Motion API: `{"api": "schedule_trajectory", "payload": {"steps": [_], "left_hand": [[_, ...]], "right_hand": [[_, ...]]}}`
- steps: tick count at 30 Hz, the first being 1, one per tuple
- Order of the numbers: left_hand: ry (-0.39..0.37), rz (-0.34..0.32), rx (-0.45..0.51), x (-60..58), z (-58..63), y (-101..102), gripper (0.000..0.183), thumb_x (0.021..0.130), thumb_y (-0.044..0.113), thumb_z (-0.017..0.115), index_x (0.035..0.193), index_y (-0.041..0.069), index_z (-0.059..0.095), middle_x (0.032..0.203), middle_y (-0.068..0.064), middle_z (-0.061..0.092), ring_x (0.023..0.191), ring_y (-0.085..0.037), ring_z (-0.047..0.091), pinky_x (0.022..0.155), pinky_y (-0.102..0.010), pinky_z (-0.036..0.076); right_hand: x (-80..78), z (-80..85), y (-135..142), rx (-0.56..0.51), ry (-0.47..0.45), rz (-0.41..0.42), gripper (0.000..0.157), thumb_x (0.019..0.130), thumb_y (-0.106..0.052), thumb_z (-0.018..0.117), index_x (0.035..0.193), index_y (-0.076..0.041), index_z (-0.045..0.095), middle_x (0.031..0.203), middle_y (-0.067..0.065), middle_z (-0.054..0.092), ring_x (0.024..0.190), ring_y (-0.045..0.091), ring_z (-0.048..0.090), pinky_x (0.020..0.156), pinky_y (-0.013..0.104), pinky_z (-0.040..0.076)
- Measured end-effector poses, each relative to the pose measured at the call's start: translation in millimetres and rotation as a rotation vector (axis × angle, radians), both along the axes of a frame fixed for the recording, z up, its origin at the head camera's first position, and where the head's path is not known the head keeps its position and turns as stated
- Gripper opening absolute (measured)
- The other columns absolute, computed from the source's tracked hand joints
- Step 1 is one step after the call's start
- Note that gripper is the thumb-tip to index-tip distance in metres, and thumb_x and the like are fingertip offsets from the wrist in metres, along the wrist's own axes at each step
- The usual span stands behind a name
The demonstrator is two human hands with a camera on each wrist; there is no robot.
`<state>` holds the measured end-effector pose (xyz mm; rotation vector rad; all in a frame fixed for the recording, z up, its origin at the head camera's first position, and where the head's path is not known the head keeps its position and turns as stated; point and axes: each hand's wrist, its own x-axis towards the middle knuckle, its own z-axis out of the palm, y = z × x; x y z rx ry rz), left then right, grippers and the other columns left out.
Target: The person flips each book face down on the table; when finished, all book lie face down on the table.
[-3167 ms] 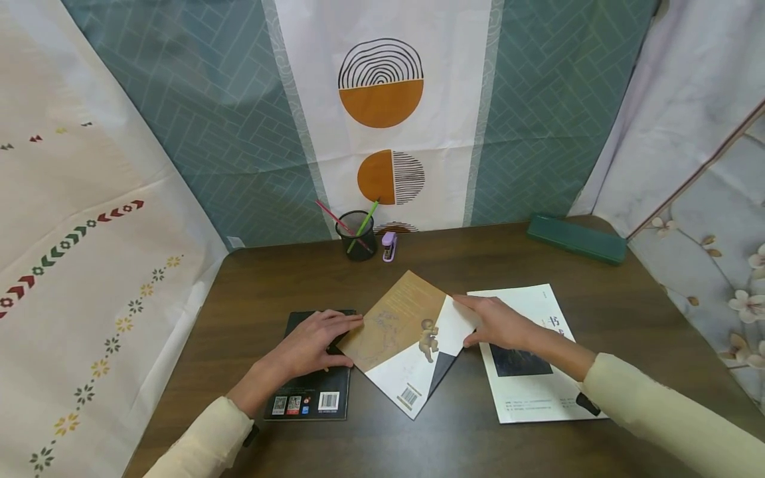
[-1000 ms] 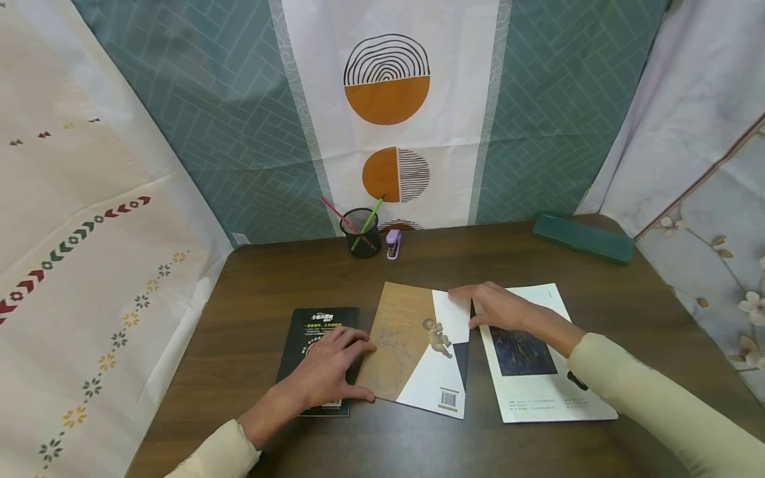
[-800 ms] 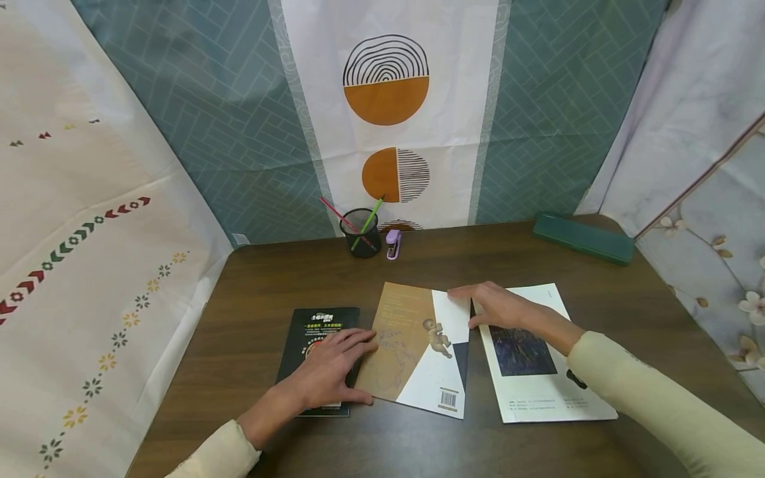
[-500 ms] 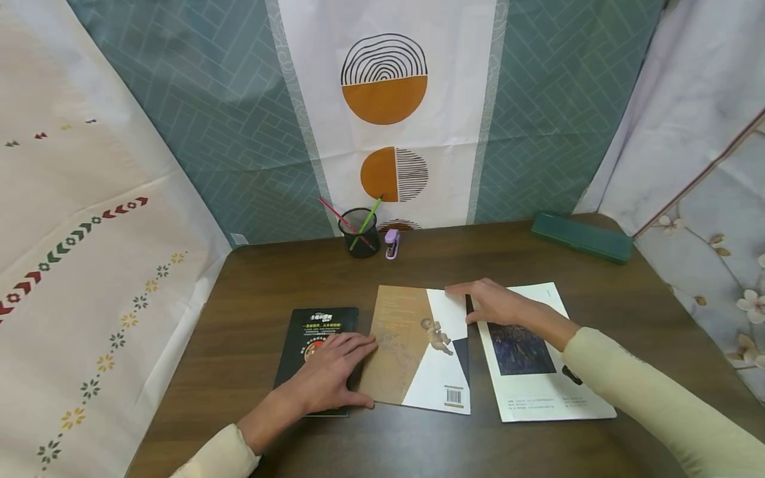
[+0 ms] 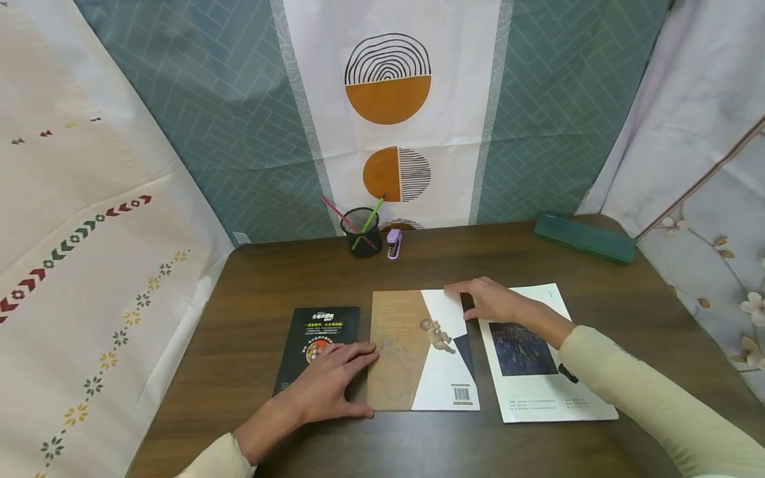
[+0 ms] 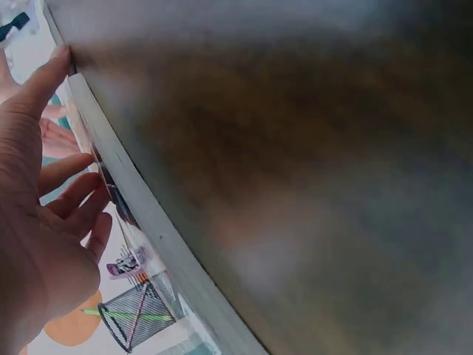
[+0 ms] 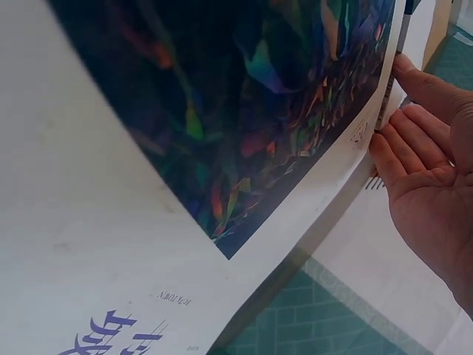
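Observation:
A tan and white book (image 5: 397, 352) with a cherub figure and barcode lies flat mid-table, its edges nearly square to me. My left hand (image 5: 325, 385) rests at its left side, fingers and thumb spread along that edge, over part of a black book (image 5: 317, 332). In the left wrist view, the left hand's fingers (image 6: 74, 200) are relaxed beside the table surface. My right hand (image 5: 493, 302) touches the tan and white book's upper right corner, its fingers (image 7: 414, 140) extended in the right wrist view. Under that forearm lies a white book (image 5: 556, 392) with a dark picture.
Behind the books stand a black mesh pen cup (image 5: 362, 242) with a red and a green pencil and a small purple stapler (image 5: 394, 244). A green case (image 5: 586, 239) lies at the back right. Fabric panels (image 5: 257, 133) enclose the table's (image 5: 251, 279) back and sides.
Between both hands, the tan and white book has turned from a steep diagonal to nearly straight. The left hand has shifted down and right along it. The black and white books stay in place.

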<state>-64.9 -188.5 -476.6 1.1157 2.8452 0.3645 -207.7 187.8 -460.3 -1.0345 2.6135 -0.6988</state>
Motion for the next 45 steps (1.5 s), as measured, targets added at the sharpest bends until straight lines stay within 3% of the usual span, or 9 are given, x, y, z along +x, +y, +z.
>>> {"api": "schedule_trajectory", "payload": {"steps": [12,37,45], "left_hand": [[0.008,-0.009,0.042,0.7,-4.8,-2.1,0.098,0.079,0.074,0.081,0.154,0.015,0.058,0.157,-0.001,0.052,0.134,-0.023,0.055,0.114,-0.053,0.044],[-0.064,0.003,0.003,0.5,0.3,-4.2,0.098,0.079,0.074,0.080,0.156,0.019,0.056,0.156,0.003,0.052,0.133,-0.022,0.054,0.116,-0.052,0.042],[-0.008,-0.021,0.023,-1.6,-1.2,-5.1,0.097,0.078,0.077,0.078,0.153,0.017,0.059,0.153,0.002,0.055,0.130,-0.022,0.056,0.113,-0.052,0.046]], "right_hand": [[2.5,-0.4,-0.7,-0.004,-0.012,0.011,0.068,0.085,0.001,0.087,0.147,0.005,0.059,0.149,0.024,0.059,0.138,0.044,0.056,0.109,0.054,0.048],[0.5,-5.1,-2.4,0.002,-0.038,0.004,0.068,0.085,-0.002,0.087,0.147,0.002,0.060,0.149,0.021,0.060,0.139,0.043,0.055,0.110,0.055,0.047],[-0.7,-1.1,-2.3,0.005,-0.042,0.006,0.068,0.085,-0.002,0.087,0.147,0.002,0.060,0.148,0.021,0.060,0.139,0.043,0.055,0.109,0.055,0.048]]}}
